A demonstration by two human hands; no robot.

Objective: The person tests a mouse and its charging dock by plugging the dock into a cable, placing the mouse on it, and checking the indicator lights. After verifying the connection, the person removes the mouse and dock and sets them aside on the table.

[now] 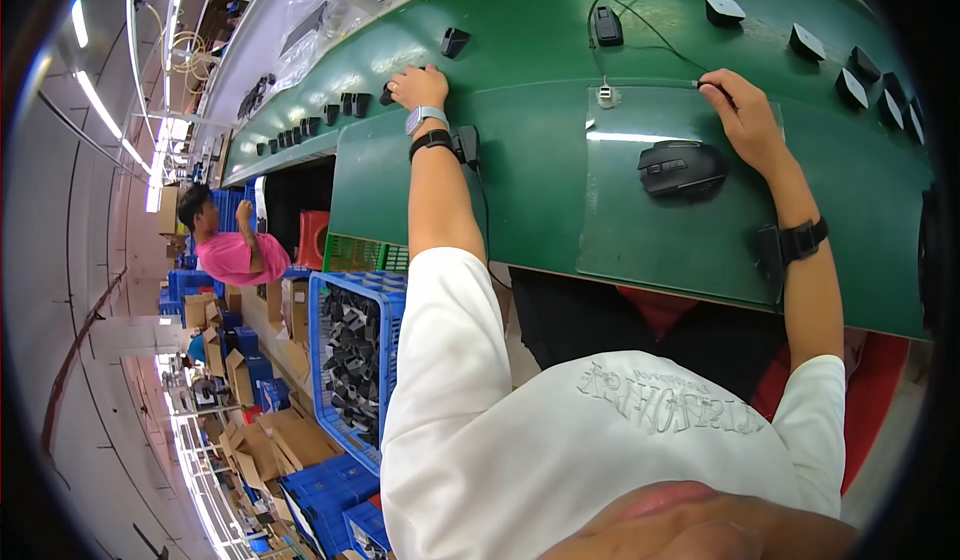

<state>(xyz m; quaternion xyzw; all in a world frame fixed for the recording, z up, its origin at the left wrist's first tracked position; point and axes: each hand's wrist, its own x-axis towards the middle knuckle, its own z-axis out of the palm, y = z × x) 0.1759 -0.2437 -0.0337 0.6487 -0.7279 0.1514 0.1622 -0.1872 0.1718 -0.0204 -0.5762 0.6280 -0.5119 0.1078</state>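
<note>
At the left of the green table, my left hand (418, 88) has its fingers curled round a small black plastic block (387, 94), mostly hidden under them. My right hand (745, 112) pinches the plug end of a thin black cable (672, 52) between thumb and fingers. Below and left of that hand, a black computer mouse (682, 168) rests on a clear sheet (640, 250). A small USB plug (604, 95) lies at the sheet's upper left edge. Farther back sits a black oblong device (607, 26) beside the cable.
Several black blocks (354, 105) stand in a row along the table's left side. More wedge-shaped pieces (724, 10) stand at the far right. A blue crate (350, 360) of black parts is at my left. Another person (235, 245) in pink is beyond it.
</note>
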